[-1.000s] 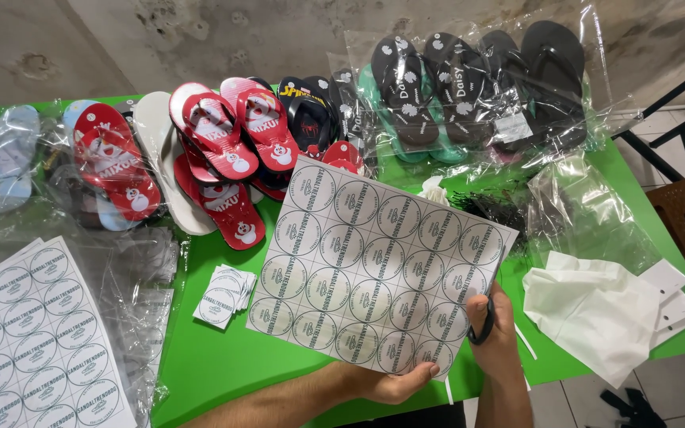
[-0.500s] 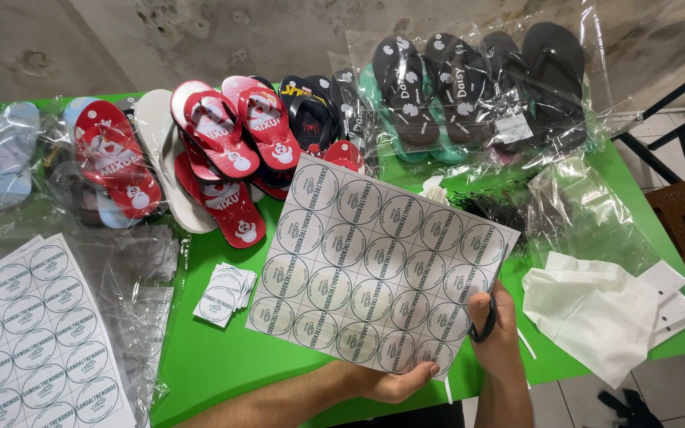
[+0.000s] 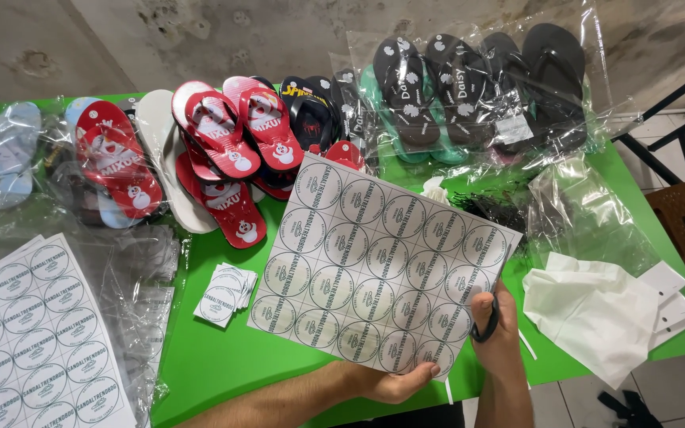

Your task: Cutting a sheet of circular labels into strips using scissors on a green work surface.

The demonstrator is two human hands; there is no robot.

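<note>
Sticker sheet (image 3: 378, 265): one, both hands gripping; right hand (image 3: 495, 333) holds scissors (image 3: 487, 325).

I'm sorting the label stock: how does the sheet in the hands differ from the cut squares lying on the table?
The held sheet is whole, a grid of many round labels; the cut squares carry one label each. The sheet is lifted and tilted between the left hand and right hand; the squares lie in a small loose pile on the green table. Both are white with the same round design.
</note>
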